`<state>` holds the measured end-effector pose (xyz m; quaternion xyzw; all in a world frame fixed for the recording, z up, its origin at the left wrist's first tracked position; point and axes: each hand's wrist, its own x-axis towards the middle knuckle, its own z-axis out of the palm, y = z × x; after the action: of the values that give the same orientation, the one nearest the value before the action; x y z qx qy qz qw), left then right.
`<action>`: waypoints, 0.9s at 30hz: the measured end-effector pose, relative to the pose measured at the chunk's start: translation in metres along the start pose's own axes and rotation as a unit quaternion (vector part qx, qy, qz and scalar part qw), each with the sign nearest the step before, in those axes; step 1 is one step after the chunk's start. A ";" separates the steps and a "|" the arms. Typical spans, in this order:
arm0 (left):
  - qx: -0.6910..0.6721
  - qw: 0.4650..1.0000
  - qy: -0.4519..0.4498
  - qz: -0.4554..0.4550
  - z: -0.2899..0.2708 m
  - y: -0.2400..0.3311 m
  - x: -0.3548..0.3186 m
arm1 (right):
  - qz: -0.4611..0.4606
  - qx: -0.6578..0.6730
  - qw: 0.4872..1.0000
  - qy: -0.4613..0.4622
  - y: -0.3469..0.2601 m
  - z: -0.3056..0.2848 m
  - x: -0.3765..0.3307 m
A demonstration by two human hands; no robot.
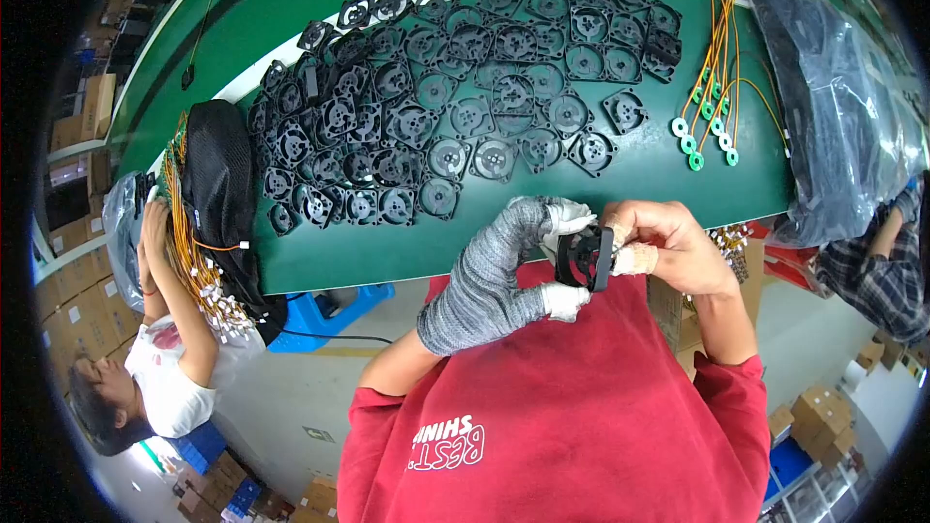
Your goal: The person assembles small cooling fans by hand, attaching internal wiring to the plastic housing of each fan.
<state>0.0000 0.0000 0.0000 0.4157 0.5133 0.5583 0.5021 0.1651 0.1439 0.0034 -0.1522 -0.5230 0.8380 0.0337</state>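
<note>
My left hand [513,257], in a grey knit glove with white fingertips, grips a black plastic fan housing [579,258] in front of my chest. It is held on edge, its flat side turned to the right. My right hand [673,244] is bare apart from pale coverings on some fingers. Its fingers are bent and pinch the right edge of that same housing; anything small between them is hidden. Beyond both hands, many similar black fan housings [513,95] lie spread over the green table [387,257], some overlapping.
Orange wires with green and white rings [718,116] lie at the table's right, beside a grey plastic bag [833,87]. A black mesh bag [219,184] and bundled orange wires [179,194] are at the left, near another person [184,349]. Below stands a blue stool [334,318].
</note>
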 end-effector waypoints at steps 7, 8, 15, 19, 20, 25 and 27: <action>0.036 0.999 -0.026 0.024 0.001 0.010 0.005 | 0.040 -0.053 0.997 -0.034 -0.014 -0.006 0.003; 0.063 0.996 -0.036 0.044 0.001 0.012 0.007 | 0.054 -0.040 0.997 -0.048 -0.015 -0.007 0.004; 0.084 0.995 -0.051 0.034 0.000 0.020 0.006 | 0.091 -0.031 0.994 -0.061 -0.022 -0.003 0.004; 0.194 0.978 -0.043 0.061 -0.001 0.016 0.008 | 0.051 -0.141 0.989 -0.003 -0.023 -0.003 0.003; 0.174 0.982 -0.050 0.045 -0.001 0.020 0.008 | 0.058 -0.125 0.991 -0.005 -0.024 -0.003 0.003; 0.170 0.983 -0.060 0.041 0.001 0.024 0.008 | 0.049 -0.022 0.997 -0.053 -0.015 -0.008 0.004; 0.159 0.984 -0.069 0.027 0.000 0.023 0.009 | 0.043 -0.043 0.997 -0.048 -0.015 -0.008 0.003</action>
<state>-0.0046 0.0098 0.0225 0.5418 0.5484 0.4528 0.4481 0.1631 0.1580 0.0130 -0.1351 -0.5525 0.8218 -0.0340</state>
